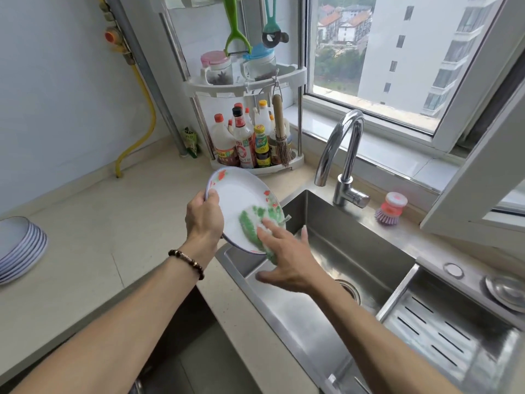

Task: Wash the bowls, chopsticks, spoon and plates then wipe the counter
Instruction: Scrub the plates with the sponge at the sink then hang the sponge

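Note:
A white plate (238,194) with red flowers and a blue rim is tilted above the sink's left edge. My left hand (204,216) grips its left rim, thumb on the face. My right hand (287,255) presses a green, foamy sponge (252,223) flat against the plate's lower right face with straight fingers. A stack of several blue-rimmed plates (20,248) lies on the beige counter (113,223) at far left. No bowls, chopsticks or spoon show.
The steel sink (326,251) lies below the plate, its faucet (341,155) not running. A slotted drain tray (443,331) sits at right. A pink dish brush (390,209) stands behind the sink. A corner rack of sauce bottles (250,143) stands at the back.

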Demonstrator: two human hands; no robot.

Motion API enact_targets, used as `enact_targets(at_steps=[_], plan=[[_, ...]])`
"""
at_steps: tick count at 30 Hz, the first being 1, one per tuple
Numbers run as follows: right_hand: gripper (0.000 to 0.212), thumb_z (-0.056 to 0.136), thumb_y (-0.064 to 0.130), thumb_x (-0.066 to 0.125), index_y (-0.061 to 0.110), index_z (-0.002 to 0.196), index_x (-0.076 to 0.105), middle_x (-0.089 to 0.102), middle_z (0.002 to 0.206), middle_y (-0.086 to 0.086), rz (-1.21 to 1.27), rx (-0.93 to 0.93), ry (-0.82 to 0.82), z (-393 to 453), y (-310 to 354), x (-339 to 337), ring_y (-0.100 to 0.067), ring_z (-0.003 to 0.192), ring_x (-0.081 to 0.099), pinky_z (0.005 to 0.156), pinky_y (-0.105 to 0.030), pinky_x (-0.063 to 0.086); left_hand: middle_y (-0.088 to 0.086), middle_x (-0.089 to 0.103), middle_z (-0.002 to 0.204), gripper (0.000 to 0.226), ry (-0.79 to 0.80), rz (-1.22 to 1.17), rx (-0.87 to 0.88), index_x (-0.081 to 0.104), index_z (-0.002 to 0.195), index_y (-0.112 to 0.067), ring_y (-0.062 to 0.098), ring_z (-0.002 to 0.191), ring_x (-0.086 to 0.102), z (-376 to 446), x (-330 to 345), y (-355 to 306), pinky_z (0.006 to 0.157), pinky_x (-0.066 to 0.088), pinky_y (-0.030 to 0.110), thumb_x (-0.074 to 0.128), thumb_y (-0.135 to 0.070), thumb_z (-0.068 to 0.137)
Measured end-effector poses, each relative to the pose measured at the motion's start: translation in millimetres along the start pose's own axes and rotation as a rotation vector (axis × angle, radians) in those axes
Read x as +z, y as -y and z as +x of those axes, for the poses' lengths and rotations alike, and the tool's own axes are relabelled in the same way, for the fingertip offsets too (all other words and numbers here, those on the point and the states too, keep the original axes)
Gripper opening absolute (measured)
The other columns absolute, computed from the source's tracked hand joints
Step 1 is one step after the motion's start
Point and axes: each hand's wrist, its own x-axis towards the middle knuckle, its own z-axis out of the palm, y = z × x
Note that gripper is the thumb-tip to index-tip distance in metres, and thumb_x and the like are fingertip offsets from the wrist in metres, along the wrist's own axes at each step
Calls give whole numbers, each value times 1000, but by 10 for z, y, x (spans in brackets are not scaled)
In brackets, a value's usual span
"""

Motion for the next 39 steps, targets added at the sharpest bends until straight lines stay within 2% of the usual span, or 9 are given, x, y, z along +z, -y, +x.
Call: enact_targets(at_steps=[5, 10, 16, 18, 20, 22, 25, 31, 39], plan=[[81, 85, 39, 74, 35, 155, 33, 23, 165, 10, 153, -143, -72, -74, 163, 59, -14, 151, 21, 121, -59, -13, 13, 72, 105, 20, 59, -93, -82, 65, 90, -24, 37, 97, 69, 102, -29, -46, 88, 58, 57, 49, -33, 97], [59, 80, 25, 82, 27, 134, 59, 59, 141, 0, -199, -154, -354, -36, -286, 72, -25, 125, 59, 112, -71, 26, 13, 74, 104, 30, 221, -119, -237, 62, 118, -12, 35, 95, 71, 222, -113, -83, 83, 58, 52, 50, -36, 104], [27, 77, 17, 79, 21, 103, 72, 73, 94, -3, -275, -163, -520, 71, -17, 86, -31, 82, 66, 89, -50, 53, 10, 71, 110, 34, 184, -263, -197, 53, 134, -19, 25, 92, 72, -176, 112, 218, 66, 60, 37, 56, -23, 101], [29, 74, 15, 74, 24, 101, 72, 72, 95, 0, -138, -144, -504, 77, 167, 111, -29, 80, 64, 82, -43, 51, 6, 63, 126, 45, 107, -275, -116, 43, 144, -29, 26, 107, 67, -275, 242, 278, 81, 61, 43, 50, -17, 102], [39, 80, 30, 65, 30, 120, 66, 68, 121, 3, 9, -181, -379, 0, 243, 102, -27, 106, 61, 97, -46, 42, 3, 57, 135, 42, 11, -187, -14, 44, 144, -31, 26, 117, 60, -205, 251, 235, 96, 55, 48, 43, -27, 103], [64, 86, 65, 49, 37, 144, 47, 46, 153, 8, 27, -173, -133, -105, 119, -2, -16, 139, 41, 118, -58, 12, 5, 61, 130, 41, 28, -159, 30, 53, 136, -28, 27, 115, 62, -83, 176, 213, 95, 55, 52, 42, -37, 98], [89, 83, 80, 7, 35, 155, 34, 24, 165, 9, -10, -51, -39, -73, -147, -176, -9, 151, 22, 116, -63, -19, 6, 64, 125, 37, 24, -120, 54, 55, 136, -26, 27, 108, 65, -6, 128, 202, 86, 59, 49, 40, -32, 103], [85, 86, 74, 2, 35, 155, 34, 19, 167, 5, 127, -146, 57, -56, 29, -159, -12, 152, 16, 120, -54, -11, 4, 57, 140, 44, -26, -112, 115, 52, 144, -27, 25, 126, 56, 14, 154, 86, 106, 49, 47, 40, -31, 102], [87, 88, 71, -4, 31, 157, 30, 17, 167, 8, 175, -120, 80, -65, 38, -103, -9, 152, 13, 119, -48, -15, 1, 54, 144, 42, 2, -93, 150, 49, 147, -29, 24, 129, 53, 91, 81, 130, 105, 50, 44, 38, -26, 106]])
